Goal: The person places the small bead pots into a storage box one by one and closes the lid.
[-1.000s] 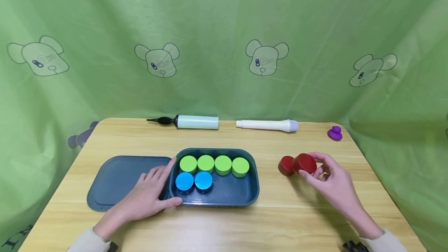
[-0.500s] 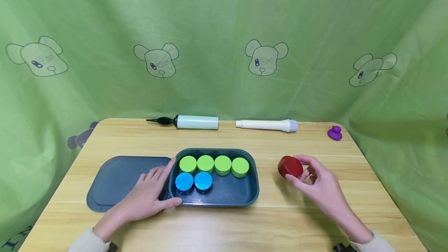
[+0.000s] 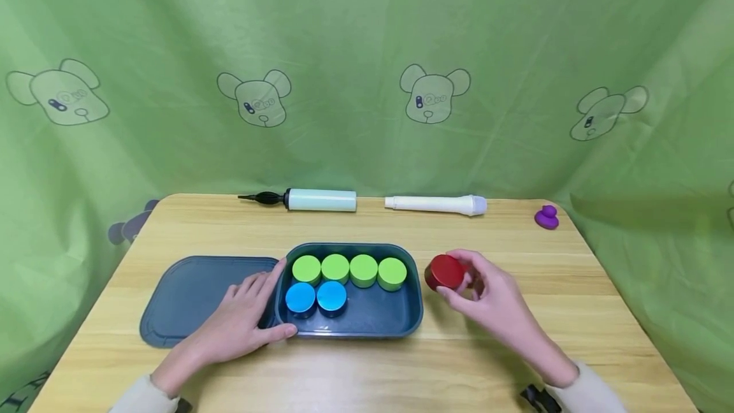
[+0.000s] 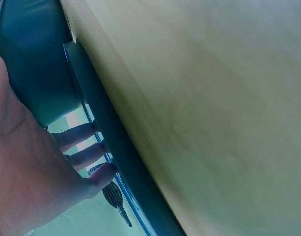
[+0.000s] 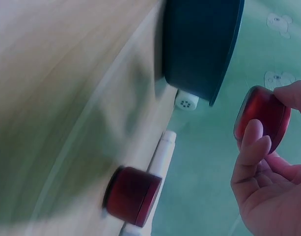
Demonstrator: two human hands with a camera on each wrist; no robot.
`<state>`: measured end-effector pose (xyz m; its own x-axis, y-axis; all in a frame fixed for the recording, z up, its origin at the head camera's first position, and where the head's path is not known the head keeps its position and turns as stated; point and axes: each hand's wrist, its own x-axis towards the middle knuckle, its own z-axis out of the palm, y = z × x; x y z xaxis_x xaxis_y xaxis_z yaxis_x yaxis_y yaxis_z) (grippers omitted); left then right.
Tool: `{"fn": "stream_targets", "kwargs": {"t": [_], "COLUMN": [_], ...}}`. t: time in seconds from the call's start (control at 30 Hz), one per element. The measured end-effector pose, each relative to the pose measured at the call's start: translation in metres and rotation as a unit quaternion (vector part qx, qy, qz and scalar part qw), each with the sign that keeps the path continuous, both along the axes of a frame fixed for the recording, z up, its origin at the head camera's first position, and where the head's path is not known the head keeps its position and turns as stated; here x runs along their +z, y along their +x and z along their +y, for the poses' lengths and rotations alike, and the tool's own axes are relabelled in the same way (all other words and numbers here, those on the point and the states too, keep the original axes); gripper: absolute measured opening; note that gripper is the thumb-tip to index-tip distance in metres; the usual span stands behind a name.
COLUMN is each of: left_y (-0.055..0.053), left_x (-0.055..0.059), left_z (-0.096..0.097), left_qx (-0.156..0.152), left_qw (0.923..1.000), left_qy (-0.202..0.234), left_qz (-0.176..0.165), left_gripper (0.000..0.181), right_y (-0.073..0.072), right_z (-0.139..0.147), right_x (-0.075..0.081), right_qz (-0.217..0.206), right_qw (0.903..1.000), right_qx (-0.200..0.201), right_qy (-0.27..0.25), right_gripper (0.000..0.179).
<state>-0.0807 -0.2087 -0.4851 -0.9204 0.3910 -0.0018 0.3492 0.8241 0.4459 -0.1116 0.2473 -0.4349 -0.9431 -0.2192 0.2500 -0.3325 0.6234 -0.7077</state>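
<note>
My right hand (image 3: 493, 295) pinches a small round red tin (image 3: 446, 273) between thumb and fingers, raised just right of the box. A second red tin (image 5: 133, 194) stands on the table in the right wrist view; in the head view the right hand hides it. My left hand (image 3: 243, 324) lies with fingers extended at the left end of the dark blue box (image 3: 373, 330), index finger and thumb along its rim. Inside the box, several green tins (image 3: 364, 269) form the back row, and two blue tins (image 3: 331, 298) sit at front left.
A dark blue lid (image 3: 189, 298) lies flat left of the box, partly under the left hand. Along the back edge lie a hand pump (image 3: 321, 200) and a white toy microphone (image 3: 436, 204). A purple duck-like toy (image 3: 547, 217) sits at back right. A green curtain (image 3: 367, 81) hangs behind.
My right hand has carried the red tin leftward, over the other red tin and toward the box. The left hand and the tins in the box have stayed put.
</note>
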Motion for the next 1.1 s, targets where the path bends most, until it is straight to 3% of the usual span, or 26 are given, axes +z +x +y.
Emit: {"fn": "stream_targets", "kwargs": {"t": [0.4, 0.7, 1.1], "left_y": [-0.001, -0.001, -0.002], "left_x": [0.001, -0.001, -0.003], "left_z": [0.000, -0.001, -0.001], "left_qx": [0.000, -0.001, -0.001], "left_qw": [1.0000, 1.0000, 1.0000], "left_qy": [0.004, 0.004, 0.003], "left_qz": [-0.001, 0.003, -0.001], "left_gripper": [0.111, 0.111, 0.111], "right_y": [-0.005, -0.007, -0.007], "right_z": [-0.033, -0.061, -0.091], "right_x": [-0.011, -0.016, -0.020], "right_qz": [0.025, 0.008, -0.017], "right_qw": [0.9983, 0.9967, 0.9921], "right_qx": [0.053, 0.081, 0.109], "right_qy": [0.009, 0.007, 0.059], "right_gripper": [0.061, 0.059, 0.054]}}
